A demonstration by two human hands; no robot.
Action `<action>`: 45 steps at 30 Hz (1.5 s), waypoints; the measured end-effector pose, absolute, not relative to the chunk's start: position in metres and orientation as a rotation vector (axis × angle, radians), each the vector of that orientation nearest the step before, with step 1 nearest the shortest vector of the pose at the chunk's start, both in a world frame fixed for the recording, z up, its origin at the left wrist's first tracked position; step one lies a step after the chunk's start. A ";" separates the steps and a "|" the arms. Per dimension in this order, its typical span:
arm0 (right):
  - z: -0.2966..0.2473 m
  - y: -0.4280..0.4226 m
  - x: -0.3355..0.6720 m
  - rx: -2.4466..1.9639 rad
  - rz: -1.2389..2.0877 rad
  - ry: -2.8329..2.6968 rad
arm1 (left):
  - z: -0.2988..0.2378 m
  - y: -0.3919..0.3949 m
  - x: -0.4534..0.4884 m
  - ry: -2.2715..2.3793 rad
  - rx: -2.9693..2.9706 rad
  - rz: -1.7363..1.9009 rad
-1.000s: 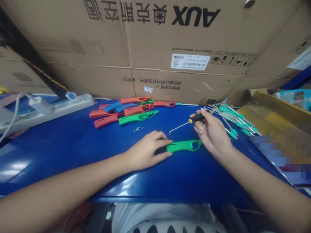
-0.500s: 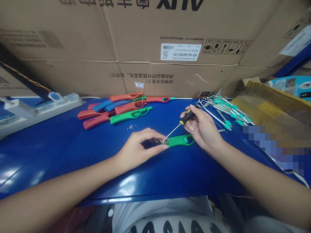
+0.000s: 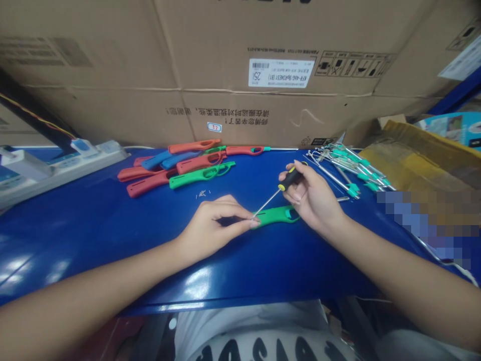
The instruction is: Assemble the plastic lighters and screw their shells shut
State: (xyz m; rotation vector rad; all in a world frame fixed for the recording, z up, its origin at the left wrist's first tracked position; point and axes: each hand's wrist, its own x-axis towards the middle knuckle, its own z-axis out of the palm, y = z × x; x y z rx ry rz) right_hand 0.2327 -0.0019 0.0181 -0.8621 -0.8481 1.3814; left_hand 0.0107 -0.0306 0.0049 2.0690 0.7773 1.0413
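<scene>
My right hand (image 3: 310, 193) is closed round the black-and-yellow handle of a screwdriver (image 3: 267, 203), whose thin shaft slants down to the left. The screwdriver's tip meets the left end of a green lighter handle (image 3: 274, 215) lying on the table. My left hand (image 3: 216, 223) has thumb and index finger pinched together at that tip, over the lighter's end. Whatever sits between those fingertips is too small to make out. The lighter's trigger end, with a teal part, lies beside my right hand.
Red, blue and green lighter handles (image 3: 199, 163) lie heaped at the back left. Several tiny metal pieces (image 3: 203, 193) are near them. Metal rods with teal ends (image 3: 353, 170) pile up at the right. A power strip (image 3: 93, 158) and a large carton (image 3: 131, 65) border the blue table.
My left thumb and index finger have closed together at the screwdriver's tip, where a gap showed before. The screwdriver and lighter handle stay nearly in place. The view has tilted slightly.
</scene>
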 end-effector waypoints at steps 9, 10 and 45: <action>0.019 -0.002 0.234 -0.860 1.402 -0.843 | 0.004 -0.031 0.011 0.732 2.102 1.069; 0.020 -0.003 0.234 -0.864 1.394 -0.851 | 0.004 -0.031 0.011 0.734 2.102 1.068; 0.041 -0.020 0.234 -0.757 1.104 -1.140 | 0.000 -0.032 0.013 0.750 2.019 1.003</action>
